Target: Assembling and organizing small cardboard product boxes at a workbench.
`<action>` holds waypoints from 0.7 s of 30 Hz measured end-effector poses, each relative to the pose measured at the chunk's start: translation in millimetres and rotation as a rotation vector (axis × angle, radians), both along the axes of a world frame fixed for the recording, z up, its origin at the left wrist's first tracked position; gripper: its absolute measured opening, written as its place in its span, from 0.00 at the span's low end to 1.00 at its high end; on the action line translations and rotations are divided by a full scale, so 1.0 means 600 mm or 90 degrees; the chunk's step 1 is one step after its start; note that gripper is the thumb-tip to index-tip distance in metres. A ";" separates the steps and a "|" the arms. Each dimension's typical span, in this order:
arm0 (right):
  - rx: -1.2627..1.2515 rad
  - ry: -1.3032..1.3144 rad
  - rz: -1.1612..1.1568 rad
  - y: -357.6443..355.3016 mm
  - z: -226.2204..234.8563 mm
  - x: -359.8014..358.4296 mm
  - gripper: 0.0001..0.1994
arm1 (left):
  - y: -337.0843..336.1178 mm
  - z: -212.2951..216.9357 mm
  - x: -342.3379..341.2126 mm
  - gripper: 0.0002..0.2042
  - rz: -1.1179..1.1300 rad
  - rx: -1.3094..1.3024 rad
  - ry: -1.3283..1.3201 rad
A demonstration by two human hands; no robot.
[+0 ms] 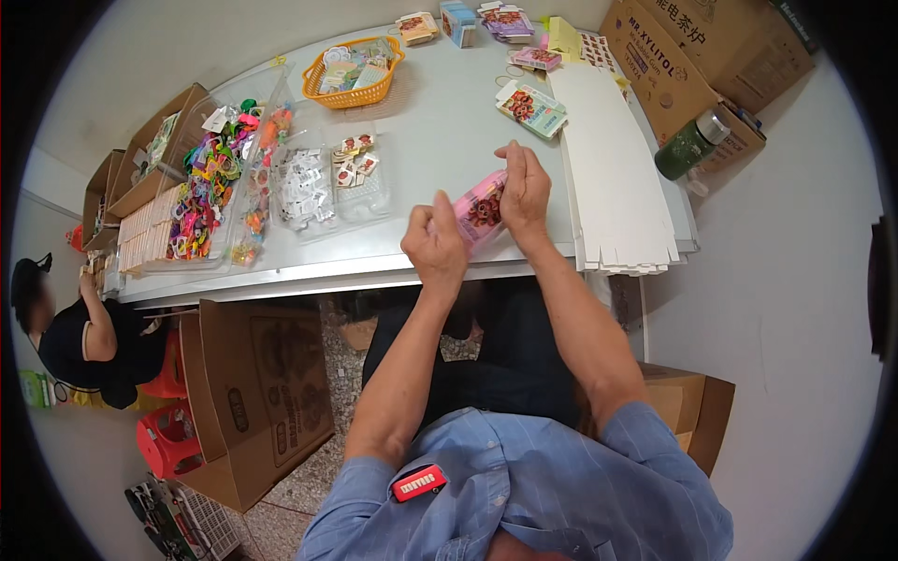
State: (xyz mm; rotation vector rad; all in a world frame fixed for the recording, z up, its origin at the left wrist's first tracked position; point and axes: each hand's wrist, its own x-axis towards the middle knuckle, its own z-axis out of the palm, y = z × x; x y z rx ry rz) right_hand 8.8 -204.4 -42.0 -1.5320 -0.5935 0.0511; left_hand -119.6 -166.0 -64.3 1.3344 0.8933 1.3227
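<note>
A long grey table [440, 140] runs in front of me, with a stack of white card strips [613, 178] to my right and an orange basket [354, 73] at the far side. Over the near edge, my right hand [524, 192] pinches the top of a pink packet [482, 208], fingers pressed on it. My left hand [435, 245] is curled closed on its lower end.
</note>
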 end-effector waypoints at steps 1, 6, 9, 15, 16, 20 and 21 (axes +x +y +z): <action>-0.046 -0.047 0.035 -0.006 0.018 0.012 0.20 | -0.009 0.022 -0.015 0.17 -0.074 0.045 0.104; -0.216 -0.205 0.166 -0.003 0.064 0.030 0.16 | 0.027 0.093 -0.055 0.16 -0.521 0.046 0.357; -0.370 -0.385 0.216 0.029 0.085 0.008 0.16 | 0.056 0.075 -0.029 0.16 -0.549 -0.048 0.235; -0.383 -0.396 0.194 0.165 0.083 0.207 0.16 | 0.072 0.011 -0.009 0.13 -0.395 -0.158 0.011; -0.457 -0.497 0.123 0.180 0.075 0.265 0.17 | 0.070 -0.006 0.000 0.12 -0.401 -0.197 -0.028; -0.785 -0.464 0.136 0.254 0.065 0.363 0.18 | 0.059 -0.026 -0.002 0.14 -0.403 -0.230 -0.040; -0.852 -0.467 0.108 0.269 0.055 0.372 0.17 | 0.060 -0.025 -0.006 0.14 -0.424 -0.208 -0.036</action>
